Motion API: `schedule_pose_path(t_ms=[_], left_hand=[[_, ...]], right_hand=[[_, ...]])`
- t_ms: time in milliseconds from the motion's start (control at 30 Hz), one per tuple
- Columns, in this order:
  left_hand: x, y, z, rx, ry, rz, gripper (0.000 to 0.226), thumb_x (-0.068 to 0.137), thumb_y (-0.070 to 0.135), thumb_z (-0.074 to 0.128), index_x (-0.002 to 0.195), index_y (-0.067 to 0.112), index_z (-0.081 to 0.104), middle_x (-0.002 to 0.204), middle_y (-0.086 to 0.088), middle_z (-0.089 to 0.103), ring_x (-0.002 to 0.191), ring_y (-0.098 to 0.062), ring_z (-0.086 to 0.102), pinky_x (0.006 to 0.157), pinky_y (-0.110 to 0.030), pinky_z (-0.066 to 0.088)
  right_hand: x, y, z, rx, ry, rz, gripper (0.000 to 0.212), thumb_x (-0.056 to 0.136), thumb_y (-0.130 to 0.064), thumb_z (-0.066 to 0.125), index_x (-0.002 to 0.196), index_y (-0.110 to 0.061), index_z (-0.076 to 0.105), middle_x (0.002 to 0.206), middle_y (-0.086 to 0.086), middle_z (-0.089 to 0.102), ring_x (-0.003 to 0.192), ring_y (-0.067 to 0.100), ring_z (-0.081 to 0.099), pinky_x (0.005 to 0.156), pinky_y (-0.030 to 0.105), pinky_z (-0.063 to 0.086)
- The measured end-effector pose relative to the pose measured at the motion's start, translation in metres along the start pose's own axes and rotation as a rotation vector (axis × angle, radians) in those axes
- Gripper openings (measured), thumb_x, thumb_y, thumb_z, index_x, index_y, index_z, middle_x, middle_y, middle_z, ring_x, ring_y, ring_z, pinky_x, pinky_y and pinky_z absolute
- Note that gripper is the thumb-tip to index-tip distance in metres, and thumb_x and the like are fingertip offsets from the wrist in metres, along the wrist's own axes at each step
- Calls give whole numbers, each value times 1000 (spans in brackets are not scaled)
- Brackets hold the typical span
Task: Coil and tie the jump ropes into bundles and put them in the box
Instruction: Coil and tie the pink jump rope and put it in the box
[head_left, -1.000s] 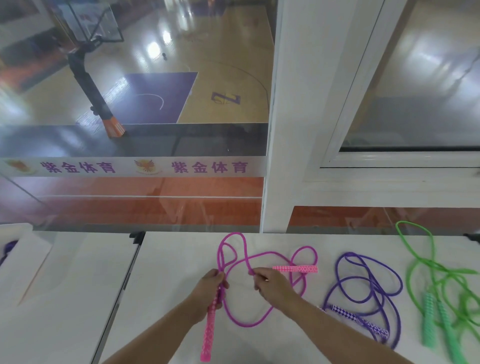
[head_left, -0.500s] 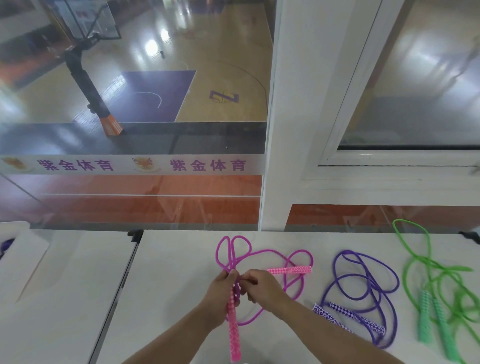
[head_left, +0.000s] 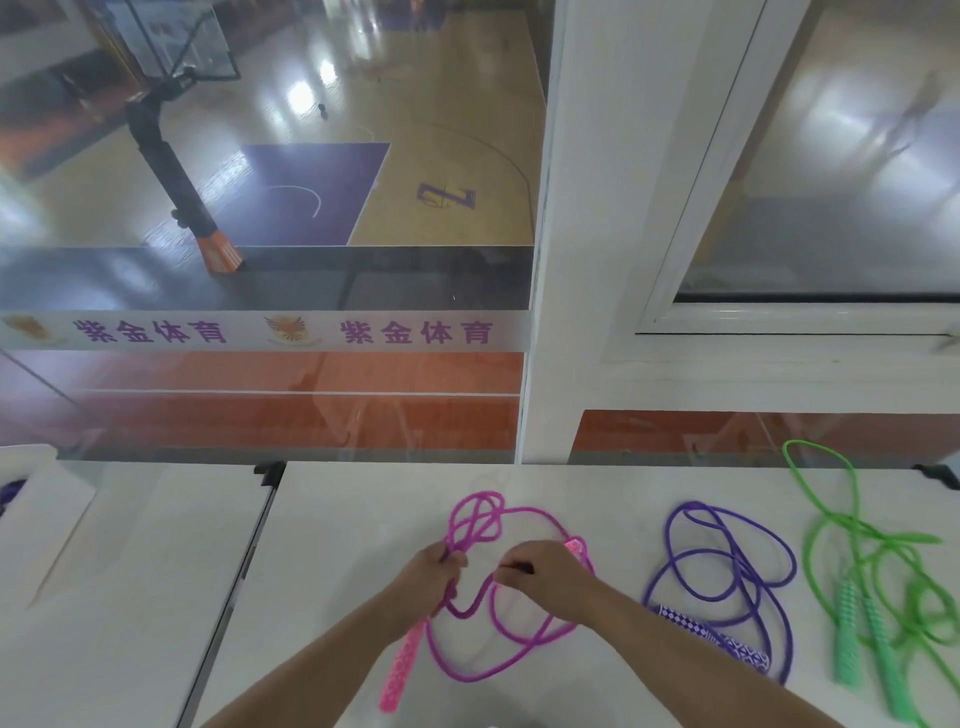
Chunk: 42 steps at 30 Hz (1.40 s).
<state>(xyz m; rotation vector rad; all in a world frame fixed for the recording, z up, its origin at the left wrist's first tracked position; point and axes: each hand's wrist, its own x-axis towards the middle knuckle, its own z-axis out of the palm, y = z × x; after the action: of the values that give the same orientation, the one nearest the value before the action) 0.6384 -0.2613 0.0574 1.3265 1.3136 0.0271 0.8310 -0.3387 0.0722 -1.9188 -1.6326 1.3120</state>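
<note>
My left hand (head_left: 434, 566) clenches the gathered loops of the pink rope (head_left: 511, 654) on the white surface (head_left: 337, 545), and my right hand (head_left: 540, 569) pinches the next stretch of cord, mid-coil; next I should fold it into that grip. Right of the pink rope wait the purple rope (head_left: 727, 587) and green rope (head_left: 857, 587), and I can't make out the box.

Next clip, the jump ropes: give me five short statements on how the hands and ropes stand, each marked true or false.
1. The left hand grips a bunch of loops of the pink rope. True.
2. The right hand holds the purple rope. False: it pinches the pink cord; the purple rope lies untouched.
3. The green rope lies rightmost on the table. True.
4. The green rope is tied in a bundle. False: it lies loose.
5. One pink handle points toward the person. True.
</note>
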Motion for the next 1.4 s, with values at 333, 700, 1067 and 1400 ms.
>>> schedule_pose_path(t_ms=[333, 700, 1067, 1400], left_hand=[[-20, 15, 12, -291, -304, -47, 32, 104, 29, 48, 107, 1, 64, 84, -7, 66, 68, -16, 51, 63, -28, 45], [7, -17, -66, -487, -5, -154, 23, 102, 9, 51, 102, -12, 62, 85, -21, 71, 80, -31, 65, 53, -34, 47], [13, -8, -13, -471, 115, -204, 28, 105, 22, 46, 96, -1, 60, 67, -9, 57, 55, -17, 45, 51, -30, 40], [-7, 3, 26, -678, -98, -135, 37, 106, 28, 44, 117, -2, 62, 69, -6, 56, 59, -16, 46, 59, -30, 42]], right_hand=[[12, -4, 6, -19, 217, 39, 31, 98, -38, 61, 67, -36, 54, 69, -13, 57, 67, 3, 55, 61, 13, 40], [2, 64, -45, -101, 251, 194, 27, 101, -42, 54, 83, -23, 62, 76, -7, 63, 70, 7, 59, 67, 19, 45], [10, 8, 11, 235, 139, 147, 27, 107, -25, 38, 107, -18, 64, 79, -12, 55, 62, 3, 45, 56, 12, 35], [18, -17, 22, 124, 15, 97, 28, 105, -29, 46, 83, -22, 61, 75, -9, 59, 62, 5, 49, 57, 14, 38]])
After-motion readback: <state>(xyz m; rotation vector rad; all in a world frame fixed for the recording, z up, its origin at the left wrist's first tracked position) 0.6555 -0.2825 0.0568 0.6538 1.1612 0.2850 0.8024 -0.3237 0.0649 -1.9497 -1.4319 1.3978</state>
